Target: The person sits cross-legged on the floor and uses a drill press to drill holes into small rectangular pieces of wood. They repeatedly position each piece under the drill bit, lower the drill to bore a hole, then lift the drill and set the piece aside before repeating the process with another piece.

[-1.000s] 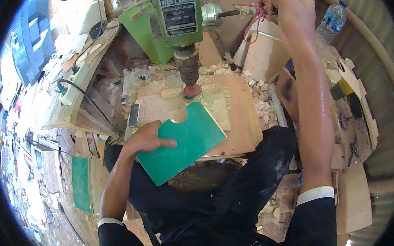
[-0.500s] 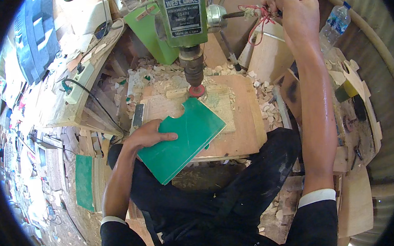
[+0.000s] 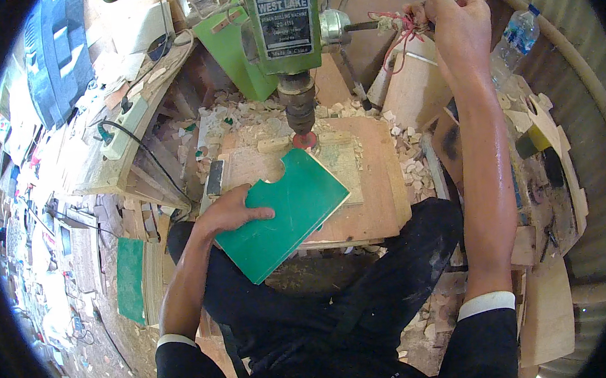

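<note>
Green, flat, notched board is gripped in left hand, apparently for steadiness; right hand, partly curled, is at red-string-tied metal lever, closure unclear, probably for leverage.

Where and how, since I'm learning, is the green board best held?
Grip the green board probably by its left edge, from the left, thumb on top as the left hand does: the face is flat there, away from the red cutter by the far corner.
</note>
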`<state>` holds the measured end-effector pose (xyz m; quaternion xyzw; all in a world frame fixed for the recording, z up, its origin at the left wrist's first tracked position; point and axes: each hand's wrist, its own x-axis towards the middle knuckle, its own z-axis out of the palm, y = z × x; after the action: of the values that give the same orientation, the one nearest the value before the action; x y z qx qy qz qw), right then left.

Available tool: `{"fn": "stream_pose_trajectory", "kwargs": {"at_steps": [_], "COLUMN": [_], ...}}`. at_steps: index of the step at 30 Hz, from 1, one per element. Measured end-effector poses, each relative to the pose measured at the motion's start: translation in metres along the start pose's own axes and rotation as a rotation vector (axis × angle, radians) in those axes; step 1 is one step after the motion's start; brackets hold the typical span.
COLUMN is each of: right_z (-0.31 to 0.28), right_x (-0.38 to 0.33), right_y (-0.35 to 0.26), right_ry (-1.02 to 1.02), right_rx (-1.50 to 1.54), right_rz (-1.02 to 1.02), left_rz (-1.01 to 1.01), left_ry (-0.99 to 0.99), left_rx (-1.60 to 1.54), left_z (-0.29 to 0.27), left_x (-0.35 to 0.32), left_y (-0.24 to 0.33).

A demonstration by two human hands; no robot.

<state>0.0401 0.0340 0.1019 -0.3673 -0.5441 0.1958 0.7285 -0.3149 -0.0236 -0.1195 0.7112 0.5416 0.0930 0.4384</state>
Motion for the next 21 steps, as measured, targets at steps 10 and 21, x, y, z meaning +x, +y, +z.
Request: {"fn": "stream_pose_trajectory", "kwargs": {"at_steps": [10, 21], "right_z": [0.002, 0.000], "right_x": [0.000, 0.001], "right_y": [-0.001, -0.001], "right_ry": [-0.011, -0.021], "right_rx": [0.026, 0.000], "right_rz": [0.001, -0.023], "left_rz": [0.107, -0.063], "left_ry": [0.181, 0.030], "left_rx": [0.220, 0.212], "left_z": [0.015, 0.004], "left_x": [-0.023, 0.002], "left_y": [0.007, -0.003]}}
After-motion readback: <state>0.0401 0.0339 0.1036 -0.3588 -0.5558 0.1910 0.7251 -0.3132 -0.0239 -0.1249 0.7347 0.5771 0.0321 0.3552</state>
